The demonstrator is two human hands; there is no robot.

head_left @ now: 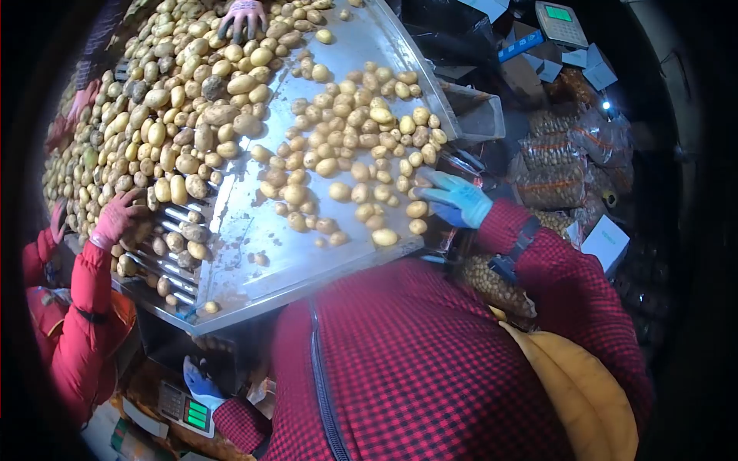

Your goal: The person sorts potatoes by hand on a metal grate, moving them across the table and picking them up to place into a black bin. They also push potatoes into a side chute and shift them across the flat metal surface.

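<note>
Checked jacket (415, 353), foremost. Right hand (460, 198) — fingers extended, nothing visibly gripped — at potatoes (350, 141) on steel table (238, 223); light fingertip contact should limit bruising. Left hand (201, 383) near scale (181, 407), grip unclear

There are two digital scales (565, 29) (184, 407), one metal table (367, 34) and more potatoes (326, 167) than can be counted.

Potatoes (380, 115), a metal table (244, 265) and scales (563, 27) suggest a produce-packing workplace.

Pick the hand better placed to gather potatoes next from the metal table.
Probably the right hand: it is beside potatoes on the metal table, while the left hand is beyond its edge, near the scale.
</note>
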